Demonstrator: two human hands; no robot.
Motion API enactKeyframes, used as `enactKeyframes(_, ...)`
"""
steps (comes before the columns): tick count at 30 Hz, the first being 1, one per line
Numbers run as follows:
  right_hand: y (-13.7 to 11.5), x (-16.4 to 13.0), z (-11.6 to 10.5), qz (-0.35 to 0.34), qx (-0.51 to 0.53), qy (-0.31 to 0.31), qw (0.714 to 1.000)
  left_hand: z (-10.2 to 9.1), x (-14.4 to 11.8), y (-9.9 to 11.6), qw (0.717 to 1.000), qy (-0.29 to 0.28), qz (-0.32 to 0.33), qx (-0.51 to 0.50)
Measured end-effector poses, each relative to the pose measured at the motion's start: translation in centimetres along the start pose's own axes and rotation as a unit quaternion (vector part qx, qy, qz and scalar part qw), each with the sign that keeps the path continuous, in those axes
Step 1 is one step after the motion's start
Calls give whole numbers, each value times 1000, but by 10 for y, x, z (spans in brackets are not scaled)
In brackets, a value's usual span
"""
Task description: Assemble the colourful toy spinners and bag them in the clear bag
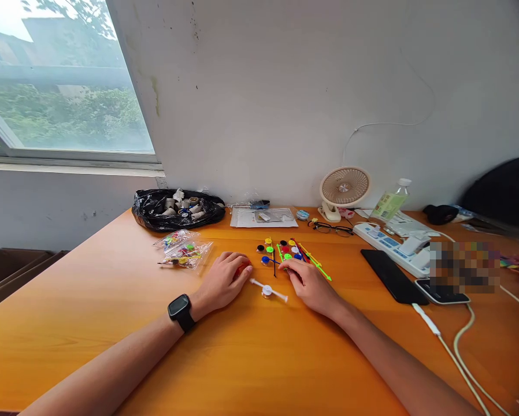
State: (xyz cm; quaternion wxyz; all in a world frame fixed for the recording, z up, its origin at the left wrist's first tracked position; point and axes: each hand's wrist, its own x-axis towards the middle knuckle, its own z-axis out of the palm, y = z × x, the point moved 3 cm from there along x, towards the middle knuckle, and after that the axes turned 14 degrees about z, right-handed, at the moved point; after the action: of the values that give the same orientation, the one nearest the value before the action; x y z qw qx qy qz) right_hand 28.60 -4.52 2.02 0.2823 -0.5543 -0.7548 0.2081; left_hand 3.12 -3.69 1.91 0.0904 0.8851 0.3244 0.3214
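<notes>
White and arrow-shaped, a spinner (pixel 267 291) lies on the table (pixel 251 358) between the left hand (pixel 223 281), curved over a mostly hidden red piece (pixel 241 269), and the right hand (pixel 308 284). Whether that curled hand pinches anything is unclear.

From my end, tbl (pixel 242 358) looks like wood or wood-effect lam., smooth, semi-gloss. White spinner (pixel 267 290) & green arrow (pixel 322 270): smooth plastic, I'd say. Small bags (pixel 186 256): thin clear plastic, crinkly, shiny. Blk bag (pixel 145 212): thin plastic too, v. glossy, wrinkled. I read fan (pixel 345 187) as matt plastic, pwr strip (pixel 385 245) as smooth plastic. Phone (pixel 393 275): smooth, glass-like. Wall (pixel 263 92): matt, paint-like.
</notes>
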Motion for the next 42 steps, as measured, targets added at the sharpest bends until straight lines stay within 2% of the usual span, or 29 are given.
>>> enactKeyframes(10,-12,-3,-4,8,-11,-16,1000,1,-1,-1,1000,-3,-6,5)
enactKeyframes(15,-10,-3,-3,-13,-8,5,1000,1,-1,-1,1000,-16,-6,11)
enactKeyframes(28,-9,-4,-1,-30,-5,-16,999,-2,-1,3,1000,-18,-5,12)
enactKeyframes(31,-12,-6,0,-46,-5,-20,999,-7,1,15,998,-28,51,-1)
enactKeyframes(34,-14,-6,-1,-51,10,-26,998,-6,2,32,986,-75,151,1)
enactKeyframes(36,-15,-6,-1,-49,15,-25,998,-4,2,39,977,-91,191,11)
enactKeyframes(39,-16,-6,-2,-43,16,-22,999,-1,2,38,978,-76,193,29)
enactKeyframes(42,-15,-6,-2,-32,18,-22,999,-2,3,25,985,-40,156,57)
